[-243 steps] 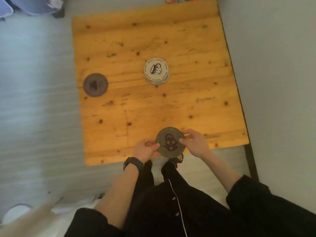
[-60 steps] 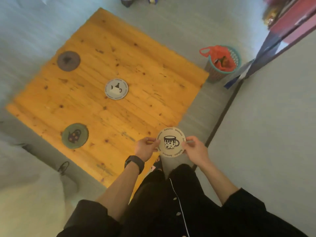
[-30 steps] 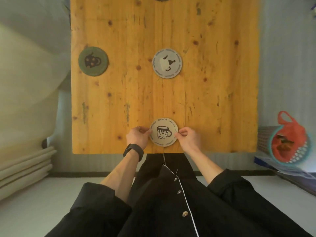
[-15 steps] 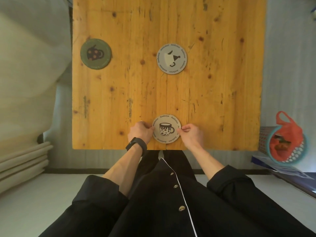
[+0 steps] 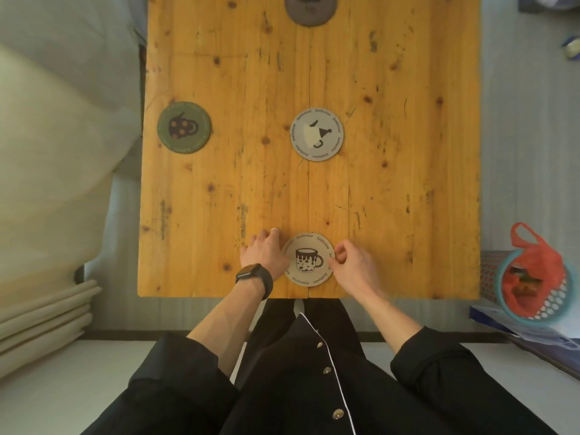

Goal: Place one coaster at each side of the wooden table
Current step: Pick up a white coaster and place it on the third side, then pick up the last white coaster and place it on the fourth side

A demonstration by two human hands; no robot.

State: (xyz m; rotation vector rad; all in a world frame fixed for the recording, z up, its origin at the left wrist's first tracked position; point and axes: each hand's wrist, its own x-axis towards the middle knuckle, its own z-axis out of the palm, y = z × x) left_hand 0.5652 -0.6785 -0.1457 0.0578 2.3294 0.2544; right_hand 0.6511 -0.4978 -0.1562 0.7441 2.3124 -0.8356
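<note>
A beige coaster with a spotted mug print [image 5: 309, 259] lies flat on the wooden table [image 5: 392, 189], close to its near edge. My left hand [image 5: 263, 252] rests on the coaster's left rim and my right hand [image 5: 353, 263] pinches its right rim. A grey-white teapot coaster [image 5: 317, 134] lies at the table's middle. At the left side sits a green coaster [image 5: 184, 127]. A dark grey coaster [image 5: 311, 7] lies at the far side, cut off by the frame's top.
A teal basket with a red bag [image 5: 533, 287] stands on the floor right of the table's near corner, over a blue flat sheet [image 5: 508, 328]. Cream bedding [image 5: 56, 152] and stacked folded mats [image 5: 40, 312] lie close along the left.
I have walked round the table's corner with the mug coaster and set it flat at the near edge. Over the last half second, coaster and hands have hardly moved.
</note>
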